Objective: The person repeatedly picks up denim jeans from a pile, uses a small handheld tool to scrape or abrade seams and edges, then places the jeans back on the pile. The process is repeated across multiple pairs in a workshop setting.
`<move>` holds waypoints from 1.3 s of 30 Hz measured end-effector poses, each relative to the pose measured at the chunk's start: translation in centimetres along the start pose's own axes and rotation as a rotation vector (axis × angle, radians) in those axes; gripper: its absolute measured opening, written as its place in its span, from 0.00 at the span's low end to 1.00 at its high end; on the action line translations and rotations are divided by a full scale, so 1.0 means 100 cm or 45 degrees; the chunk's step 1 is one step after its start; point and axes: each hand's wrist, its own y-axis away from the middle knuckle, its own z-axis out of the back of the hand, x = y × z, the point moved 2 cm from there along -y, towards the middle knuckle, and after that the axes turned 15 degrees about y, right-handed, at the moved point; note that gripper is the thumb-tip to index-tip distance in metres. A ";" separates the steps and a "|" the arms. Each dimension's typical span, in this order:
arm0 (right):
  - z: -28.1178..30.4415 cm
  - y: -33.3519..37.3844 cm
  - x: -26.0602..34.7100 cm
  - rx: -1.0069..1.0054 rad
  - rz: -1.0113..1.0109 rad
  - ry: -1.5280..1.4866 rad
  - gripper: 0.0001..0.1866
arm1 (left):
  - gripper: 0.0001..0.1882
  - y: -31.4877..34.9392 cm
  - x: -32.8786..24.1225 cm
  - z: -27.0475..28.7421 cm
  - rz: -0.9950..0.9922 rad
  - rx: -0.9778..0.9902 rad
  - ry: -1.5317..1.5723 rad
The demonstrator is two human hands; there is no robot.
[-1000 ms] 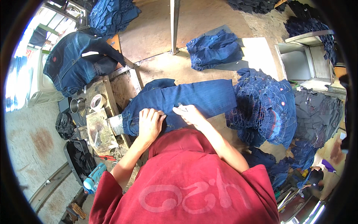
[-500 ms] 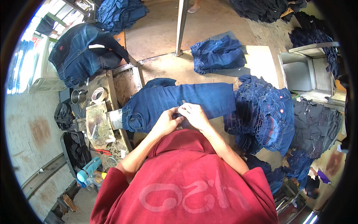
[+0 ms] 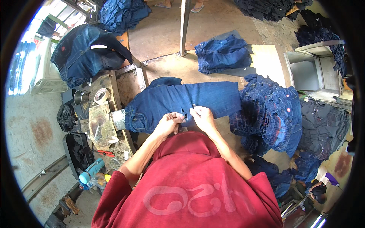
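A pair of blue jeans (image 3: 216,97) lies crosswise in front of me, its waist end to the left. My left hand (image 3: 170,123) is closed at the near edge of the denim, thumb and fingers pinching the cloth. Beside these fingertips shows a small dark spot, too small to make out. Just to the right, my right hand (image 3: 204,117) is also closed, its fingertips over the leg. A tiny pale, metal-looking tip sticks out above them; the rest of it is hidden. The two hands are slightly apart.
At left, a worn wooden bench (image 3: 99,129) holds a tape roll (image 3: 101,95) and a metal cup (image 3: 80,97). Heaped jeans (image 3: 266,110) stand at right. Folded jeans (image 3: 222,55) lie beyond, past a metal post (image 3: 184,30). Another person's feet (image 3: 197,7) show at the far edge.
My hands were together over the jeans; now they have moved apart, the left one slightly left and down, the right one to the right. A second foot has come into view at the far edge.
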 end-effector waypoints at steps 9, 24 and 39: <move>0.012 0.012 0.016 -0.225 0.176 0.229 0.17 | 0.09 0.014 0.003 0.011 0.109 0.112 0.267; -0.013 0.018 -0.002 0.177 0.154 -0.346 0.11 | 0.09 0.015 0.018 -0.007 -0.147 -0.134 0.035; 0.007 0.011 -0.016 -0.075 -0.024 -0.085 0.23 | 0.05 0.012 0.006 -0.019 -0.019 -0.145 -0.052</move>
